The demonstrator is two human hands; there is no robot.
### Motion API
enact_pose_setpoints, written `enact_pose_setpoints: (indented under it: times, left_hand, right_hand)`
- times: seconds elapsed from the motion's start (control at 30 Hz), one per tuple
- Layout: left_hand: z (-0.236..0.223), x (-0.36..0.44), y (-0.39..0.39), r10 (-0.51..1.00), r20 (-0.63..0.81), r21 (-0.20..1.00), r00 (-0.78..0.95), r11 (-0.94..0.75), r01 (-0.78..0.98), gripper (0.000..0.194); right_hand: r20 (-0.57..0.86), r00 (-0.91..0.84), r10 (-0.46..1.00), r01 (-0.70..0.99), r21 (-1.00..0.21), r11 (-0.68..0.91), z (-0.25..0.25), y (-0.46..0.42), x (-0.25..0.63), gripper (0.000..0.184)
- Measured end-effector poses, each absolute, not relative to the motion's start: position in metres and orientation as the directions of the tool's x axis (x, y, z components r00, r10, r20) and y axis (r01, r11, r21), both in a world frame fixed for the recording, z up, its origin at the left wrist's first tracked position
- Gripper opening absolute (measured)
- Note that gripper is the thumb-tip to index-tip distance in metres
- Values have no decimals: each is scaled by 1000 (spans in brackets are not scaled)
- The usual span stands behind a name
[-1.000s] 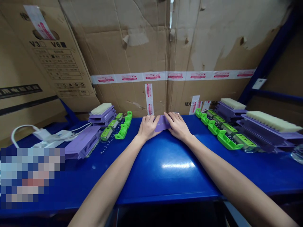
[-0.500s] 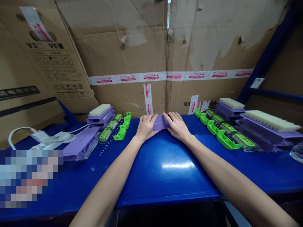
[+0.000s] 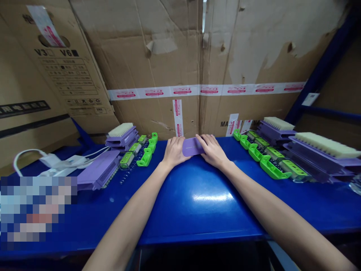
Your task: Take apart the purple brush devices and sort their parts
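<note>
Near the back of the blue table, both hands hold a small flat purple plastic piece [image 3: 193,146] with a rounded left edge and a thin line across its face. My left hand [image 3: 174,151] closes on its left end. My right hand [image 3: 211,149] grips the right end, its fingers lying over the top edge and hiding that side. The piece's underside and whatever is behind it are out of sight.
On the left lie purple plastic housings [image 3: 97,171] with cream bristles, green-faced blocks [image 3: 127,160], springs [image 3: 123,177] and a green bracket [image 3: 147,153]. A power strip [image 3: 67,163] stands further left. Similar green brackets [image 3: 270,167] and purple housings [image 3: 307,158] line the right. Cardboard [image 3: 158,67] backs the blue table [image 3: 197,222].
The purple piece has tilted a little, so more of its flat face and rounded left edge shows. Both hands stay on it. The view has shifted slightly.
</note>
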State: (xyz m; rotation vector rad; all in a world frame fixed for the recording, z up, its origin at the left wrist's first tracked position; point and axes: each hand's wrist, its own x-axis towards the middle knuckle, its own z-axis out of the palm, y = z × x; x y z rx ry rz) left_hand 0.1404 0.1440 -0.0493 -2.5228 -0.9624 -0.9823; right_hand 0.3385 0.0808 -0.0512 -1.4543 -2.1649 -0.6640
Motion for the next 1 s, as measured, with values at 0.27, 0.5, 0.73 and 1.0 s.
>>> enact_pose_setpoints:
  times: [0.27, 0.5, 0.73, 1.0]
  left_hand:
    - [-44, 140, 142, 475, 681, -96, 557, -697, 711, 62]
    - [-45, 136, 141, 456, 685, -45, 568, -752, 657, 63]
    - [-49, 138, 144, 489, 666, 39, 563, -776, 629, 65]
    - [-47, 142, 142, 508, 667, 57, 546, -765, 642, 64]
  right_hand:
    - [594, -330, 734, 942, 160, 295, -50, 80, 334, 76]
    - [612, -354, 707, 932, 164, 324, -52, 80, 336, 74]
    - [597, -365, 715, 925, 144, 352, -52, 81, 337, 78]
    - [601, -332, 727, 935, 110, 336, -52, 81, 338, 79]
